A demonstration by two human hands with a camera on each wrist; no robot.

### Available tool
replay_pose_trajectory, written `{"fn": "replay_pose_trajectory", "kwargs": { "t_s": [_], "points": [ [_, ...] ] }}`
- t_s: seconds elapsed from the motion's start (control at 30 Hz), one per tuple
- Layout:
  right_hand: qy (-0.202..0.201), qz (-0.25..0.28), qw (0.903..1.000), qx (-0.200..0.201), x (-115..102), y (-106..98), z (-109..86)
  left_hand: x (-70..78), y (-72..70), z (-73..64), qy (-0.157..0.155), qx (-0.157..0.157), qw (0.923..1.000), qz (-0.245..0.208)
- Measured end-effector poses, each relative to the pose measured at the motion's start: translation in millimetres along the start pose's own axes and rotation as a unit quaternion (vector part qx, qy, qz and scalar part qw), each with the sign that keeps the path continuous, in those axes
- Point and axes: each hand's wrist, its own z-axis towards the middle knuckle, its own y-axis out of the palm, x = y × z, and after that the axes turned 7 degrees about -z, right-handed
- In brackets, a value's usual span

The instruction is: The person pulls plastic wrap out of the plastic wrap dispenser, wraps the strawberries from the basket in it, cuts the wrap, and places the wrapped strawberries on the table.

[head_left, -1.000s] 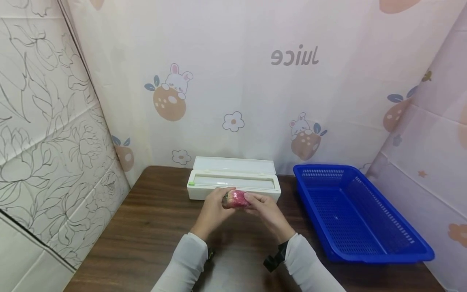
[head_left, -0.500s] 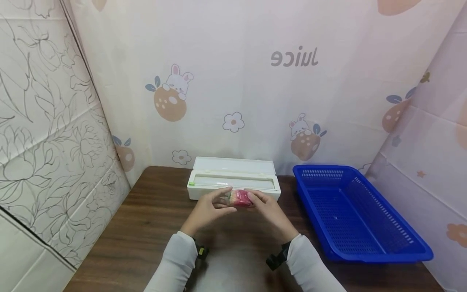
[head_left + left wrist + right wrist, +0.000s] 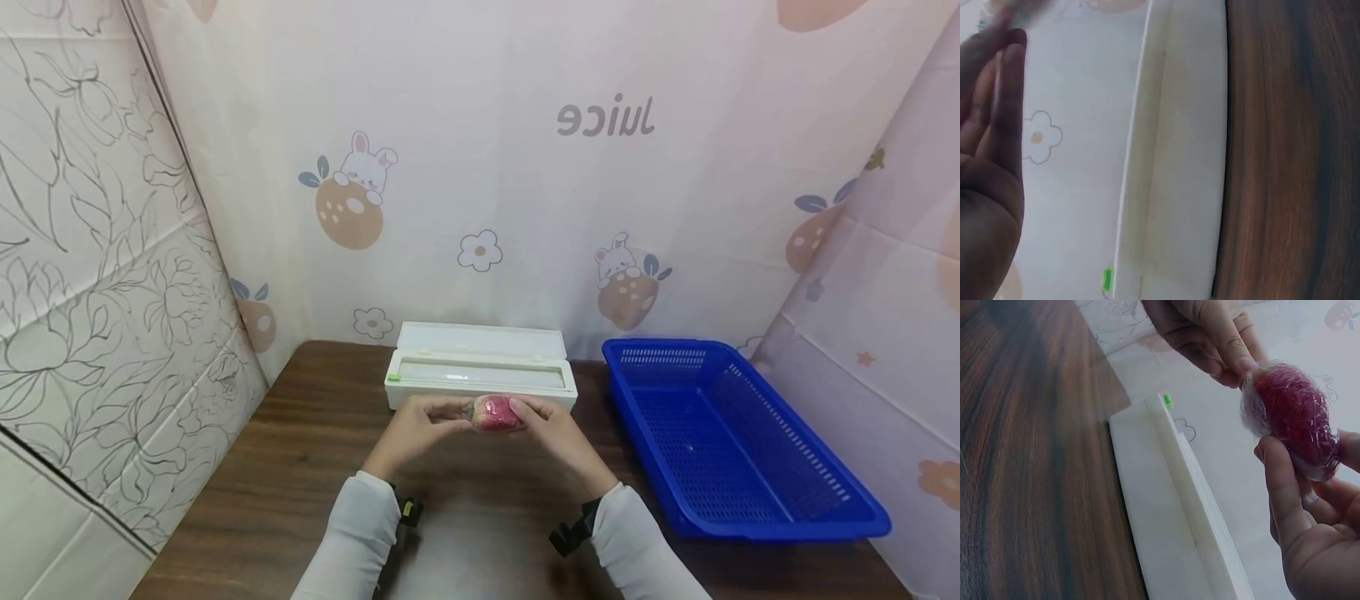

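A red fruit [image 3: 497,412] wrapped in clear plastic film is held up in front of the white box, its left end paler with a green tip. My right hand [image 3: 553,432] grips its right end between thumb and fingers; in the right wrist view, the right hand [image 3: 1319,537] supports the shiny wrapped fruit [image 3: 1294,412]. My left hand [image 3: 420,429] pinches the pale end with its fingertips. In the left wrist view, the left hand [image 3: 991,169] shows with fairly straight fingers, and the fruit is blurred at the top edge.
A long white box [image 3: 480,389], apparently a cling film dispenser, stands at the table's back with its lid [image 3: 482,340] raised. A blue plastic basket [image 3: 652,467] sits on the right. The dark wooden table [image 3: 300,458] meets patterned curtains behind.
My left hand moved left off the fruit, its fingers spreading, then closed on the pale end. The right hand kept its grip and shifted slightly right with the fruit.
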Motion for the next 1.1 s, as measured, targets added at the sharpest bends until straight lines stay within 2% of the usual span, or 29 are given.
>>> {"fn": "replay_pose_trajectory", "kwargs": {
  "t_s": [0.1,0.17,0.23,0.33,0.43,0.5,0.57,0.73,0.8,0.87,0.97,1.1],
  "points": [
    [-0.004,-0.012,0.9999,-0.004,-9.7,1.4,-4.3,12.0,1.2,-2.0,0.029,0.013,0.9994,0.016],
    [-0.019,-0.021,0.9996,-0.01,-11.9,1.6,-6.0,19.7,1.8,-3.7,0.052,0.009,0.9983,0.026],
    [-0.036,-0.026,0.9989,-0.015,-13.4,1.7,-7.5,27.3,2.2,-5.4,0.079,-0.004,0.9961,0.039],
    [-0.065,-0.033,0.997,-0.025,-12.2,1.4,-8.3,31.1,2.7,-6.0,0.116,-0.037,0.9913,0.051],
    [-0.079,-0.045,0.9954,-0.031,-10.4,0.9,-7.8,32.7,4.2,-5.9,0.137,-0.06,0.9874,0.051],
    [-0.084,-0.056,0.9941,-0.04,-8.0,-0.4,-6.7,29.1,5.5,-4.8,0.139,-0.064,0.9867,0.054],
    [-0.081,-0.075,0.9923,-0.055,-6.0,-3.0,-6.0,19.3,5.7,-2.7,0.138,-0.064,0.9869,0.054],
    [-0.095,-0.137,0.9807,-0.102,13.7,-14.6,2.3,-3.4,2.9,1.9,0.124,-0.076,0.9882,0.048],
    [-0.115,-0.147,0.9756,-0.116,20.0,-18.8,4.9,-5.3,2.3,2.3,0.123,-0.085,0.988,0.041],
    [-0.126,-0.146,0.9725,-0.131,16.0,-21.0,3.0,-6.4,2.2,2.4,0.13,-0.088,0.9869,0.037],
    [-0.131,-0.136,0.9705,-0.15,6.6,-22.4,-1.6,-6.6,2.1,1.8,0.126,-0.093,0.9869,0.038],
    [-0.125,-0.127,0.9722,-0.152,0.1,-22.7,-3.7,-4.8,3.0,1.2,0.125,-0.093,0.9872,0.035]
  ]
}}
